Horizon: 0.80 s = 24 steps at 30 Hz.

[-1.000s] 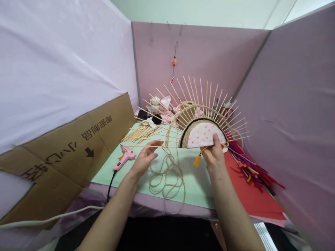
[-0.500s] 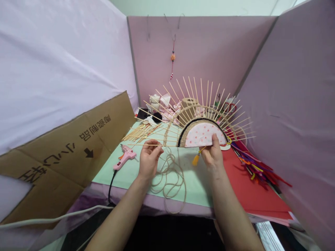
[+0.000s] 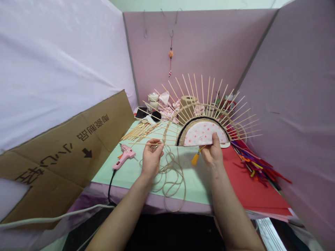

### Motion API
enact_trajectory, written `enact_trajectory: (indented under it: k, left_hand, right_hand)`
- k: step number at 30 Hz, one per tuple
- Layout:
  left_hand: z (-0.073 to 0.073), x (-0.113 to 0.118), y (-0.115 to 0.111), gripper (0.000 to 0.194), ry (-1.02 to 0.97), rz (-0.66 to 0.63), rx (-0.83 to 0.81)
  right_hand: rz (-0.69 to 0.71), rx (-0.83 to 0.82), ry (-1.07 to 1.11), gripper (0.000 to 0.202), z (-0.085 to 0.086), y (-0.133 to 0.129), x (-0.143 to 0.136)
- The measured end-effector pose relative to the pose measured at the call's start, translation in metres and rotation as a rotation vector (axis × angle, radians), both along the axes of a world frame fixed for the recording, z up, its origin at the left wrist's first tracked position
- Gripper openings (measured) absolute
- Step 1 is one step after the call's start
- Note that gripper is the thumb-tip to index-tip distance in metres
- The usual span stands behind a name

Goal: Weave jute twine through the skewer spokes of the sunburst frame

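Note:
A half-round fan (image 3: 204, 134) is held up over the table, its pink-spotted white centre edged with twine and a black band. Thin wooden sticks (image 3: 183, 87) radiate from it, and an arc of twine (image 3: 171, 122) runs across them. My right hand (image 3: 213, 153) grips the centre's lower edge, thumb in front. A yellow tassel (image 3: 195, 159) dangles beside that hand. My left hand (image 3: 152, 157) pinches at the lowest left stick, where the twine arc ends; the exact hold of its fingertips is partly hidden. Loose twine (image 3: 172, 174) hangs in loops below.
A pink glue gun (image 3: 124, 157) lies left with its black cord. Behind it are loose sticks (image 3: 142, 130). A twine roll (image 3: 188, 101) stands at the back. Red sheets (image 3: 251, 184) and colourful pipe cleaners (image 3: 256, 164) lie right. A cardboard panel (image 3: 68, 157) leans at left.
The fan has turned slightly, its right-hand sticks now reaching farther right. My left hand stays at the left end of the twine arc, and my right hand keeps its grip.

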<state>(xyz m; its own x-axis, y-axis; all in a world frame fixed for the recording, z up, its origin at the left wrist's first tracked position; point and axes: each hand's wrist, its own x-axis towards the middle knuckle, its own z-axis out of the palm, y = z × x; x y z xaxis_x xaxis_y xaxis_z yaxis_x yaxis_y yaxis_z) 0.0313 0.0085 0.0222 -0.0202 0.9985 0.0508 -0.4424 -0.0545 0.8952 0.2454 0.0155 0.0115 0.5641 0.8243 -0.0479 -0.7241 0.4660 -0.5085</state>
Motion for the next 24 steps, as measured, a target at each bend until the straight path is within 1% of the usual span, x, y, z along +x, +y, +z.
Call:
enact_trajectory:
  k: [4,8,12,15,19,21,24]
  left_hand:
    - [0.004,-0.002,0.002,0.036,-0.035,-0.042,-0.011]
    - [0.008,-0.005,0.001,0.038,-0.122,-0.131,0.016]
    - [0.004,-0.008,0.001,0.037,-0.178,-0.193,0.055]
    - [0.000,-0.013,0.002,0.038,-0.191,-0.249,0.069]
    - [-0.004,-0.026,0.000,0.045,-0.153,-0.407,0.058]
    - [-0.006,-0.032,0.000,0.045,-0.155,-0.467,0.031]
    - [-0.008,-0.037,0.002,0.037,-0.210,-0.480,-0.025]
  right_hand:
    - [0.015,-0.023,0.024,0.011,-0.002,0.001,0.001]
    - [0.037,-0.039,0.018,0.012,-0.007,0.003,0.002]
    - [0.050,-0.054,0.043,0.010,-0.009,0.004,0.003]
    - [0.065,-0.086,0.087,0.011,-0.006,0.003,0.000]
    - [0.076,-0.132,0.139,0.013,0.001,-0.001,-0.005]
    - [0.069,-0.147,0.158,0.013,0.004,-0.002,-0.007]
    - [0.058,-0.162,0.162,0.012,0.008,-0.003,-0.009]
